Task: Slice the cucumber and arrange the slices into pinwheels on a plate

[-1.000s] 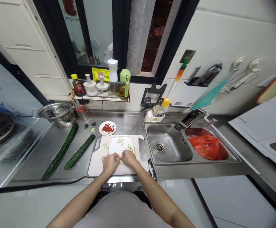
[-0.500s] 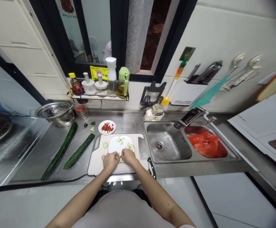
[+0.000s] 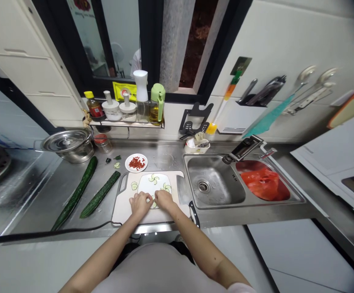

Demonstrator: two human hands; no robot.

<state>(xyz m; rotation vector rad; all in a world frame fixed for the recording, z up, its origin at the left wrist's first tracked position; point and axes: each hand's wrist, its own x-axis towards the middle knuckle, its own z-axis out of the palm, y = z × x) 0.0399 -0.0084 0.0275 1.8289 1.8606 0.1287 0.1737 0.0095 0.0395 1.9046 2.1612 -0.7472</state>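
A white plate lies on the pale cutting board, with thin cucumber slices set in curved fans at its far and right sides. My left hand is over the plate's near left edge, fingers pinched on what looks like a pale cucumber slice. Beside it my right hand has its fingertips closed at another small group of slices; what they hold is hidden. A few stacked slices rest on the board left of the plate. To the right lies a kitchen knife with a black handle.
Two cucumbers lie on the steel counter at left. A small dish of chopped red pieces stands behind the board. At right is the sink, its second basin holding a red plastic bag. A lidded pot stands back left.
The view has shifted slightly. Both hands stay close together over the plate's near edge, with only small finger movement; the pale slice in the left fingers shows more clearly.
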